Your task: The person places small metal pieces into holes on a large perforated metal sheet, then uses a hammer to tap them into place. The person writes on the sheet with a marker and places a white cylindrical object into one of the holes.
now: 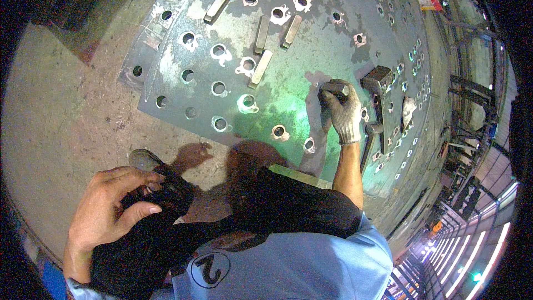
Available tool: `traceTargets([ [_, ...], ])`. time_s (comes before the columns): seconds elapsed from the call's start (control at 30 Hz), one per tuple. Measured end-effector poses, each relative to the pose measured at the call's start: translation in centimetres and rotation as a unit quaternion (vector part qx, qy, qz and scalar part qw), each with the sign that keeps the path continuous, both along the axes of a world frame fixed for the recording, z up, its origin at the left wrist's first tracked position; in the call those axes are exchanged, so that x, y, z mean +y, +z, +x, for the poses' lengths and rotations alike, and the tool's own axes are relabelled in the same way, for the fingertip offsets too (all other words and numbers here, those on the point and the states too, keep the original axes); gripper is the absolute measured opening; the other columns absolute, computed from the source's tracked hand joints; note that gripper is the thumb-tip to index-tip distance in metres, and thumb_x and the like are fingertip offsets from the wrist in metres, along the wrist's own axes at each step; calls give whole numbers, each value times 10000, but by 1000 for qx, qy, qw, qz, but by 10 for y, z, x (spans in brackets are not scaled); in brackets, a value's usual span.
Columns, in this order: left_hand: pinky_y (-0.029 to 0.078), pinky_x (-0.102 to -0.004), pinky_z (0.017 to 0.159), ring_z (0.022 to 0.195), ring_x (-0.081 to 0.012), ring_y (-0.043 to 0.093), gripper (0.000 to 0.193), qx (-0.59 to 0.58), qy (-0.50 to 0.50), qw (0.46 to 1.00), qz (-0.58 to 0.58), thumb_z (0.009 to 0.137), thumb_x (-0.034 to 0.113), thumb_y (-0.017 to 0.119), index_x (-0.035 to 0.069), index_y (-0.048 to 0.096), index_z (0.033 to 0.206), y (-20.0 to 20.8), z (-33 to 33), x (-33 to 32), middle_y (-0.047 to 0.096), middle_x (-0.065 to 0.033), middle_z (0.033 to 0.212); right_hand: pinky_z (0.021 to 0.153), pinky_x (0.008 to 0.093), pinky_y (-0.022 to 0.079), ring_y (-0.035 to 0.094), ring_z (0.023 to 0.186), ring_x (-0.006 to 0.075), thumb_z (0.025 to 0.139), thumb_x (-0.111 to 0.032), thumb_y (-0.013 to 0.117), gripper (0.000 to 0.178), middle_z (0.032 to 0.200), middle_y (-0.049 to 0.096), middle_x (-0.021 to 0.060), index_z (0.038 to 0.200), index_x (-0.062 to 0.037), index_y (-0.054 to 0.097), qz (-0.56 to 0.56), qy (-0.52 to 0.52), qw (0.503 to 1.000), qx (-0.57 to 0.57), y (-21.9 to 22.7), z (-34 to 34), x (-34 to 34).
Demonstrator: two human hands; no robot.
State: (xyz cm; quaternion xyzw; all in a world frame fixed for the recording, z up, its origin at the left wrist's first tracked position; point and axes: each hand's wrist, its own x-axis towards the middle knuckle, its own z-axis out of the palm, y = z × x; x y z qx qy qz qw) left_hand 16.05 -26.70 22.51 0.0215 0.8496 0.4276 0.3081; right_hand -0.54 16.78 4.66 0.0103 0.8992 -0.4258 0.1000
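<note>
"Blue shirt point(294, 266) closest to cam, then black trousers point(300, 200). What's the L hand point(114, 205) got?"

"Nothing, AFAICT. Bare, fingers loosely bent, thumb apart, near the dark shoe point(145, 160)."

"And R hand point(343, 110)?"

"Gloved, clenched round a short metal block point(336, 87). Dark end shows betw. thumb & fingers, rest's hidden. It's over the holed steel plate point(311, 39), well apart from L hand. Can't tell if block & plate touch."

"How'd it handle?"

"Prob. heavy for its size, dead stiff, no give. Not fragile; fingers are what'd get hurt, esp. if pinched against the plate. Plate has dark, damp-looking patches, so block might be slick too. Glove should help grip."

"Best hold?"

"Round the sides, approx. mid-length, thumb opposite fingers, tips clear of the underside. Ends & corners look like a poor hold, IMO."

"What's around it?"

"To its right, a slim dark tool point(366, 153), then a bulky dark tool, hammer-like point(377, 78), w/ a pale rag point(408, 110) beyond. Up & left, four metal bars point(260, 69) lie on the plate, apart from each other. Way off right: bright strip lights point(494, 253)."
</note>
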Motion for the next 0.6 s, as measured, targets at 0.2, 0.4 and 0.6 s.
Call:
traceTargets([
  [0.2, 524, -408, 756, 820, -349, 661, 415, 8, -3, 1000, 4, 743, 244, 778, 16, 666, 1072, -3, 2, -2, 671, -146, 888, 808, 300, 549, 686, 884, 163, 819, -31, 707, 298, 976, 727, 93, 1109, -36, 640, 7, -17, 1000, -13, 8, 3, -10],
  [0.4, 523, -411, 771, 831, -346, 666, 407, -5, 0, 1000, 3, 740, 234, 783, 20, 666, 1066, -1, 0, -1, 677, -146, 899, 744, 284, 554, 674, 833, 144, 825, -19, 704, 301, 960, 724, 90, 1118, -40, 634, 16, -33, 999, -27, 16, 5, -19],
  [0.6, 525, -408, 763, 824, -341, 667, 392, 0, 2, 1000, 4, 736, 218, 787, 21, 666, 1053, -2, 0, -2, 679, -142, 900, 701, 284, 551, 667, 794, 137, 821, -45, 721, 314, 953, 722, 87, 1124, -57, 639, 29, -28, 999, -7, 12, 5, -16],
])
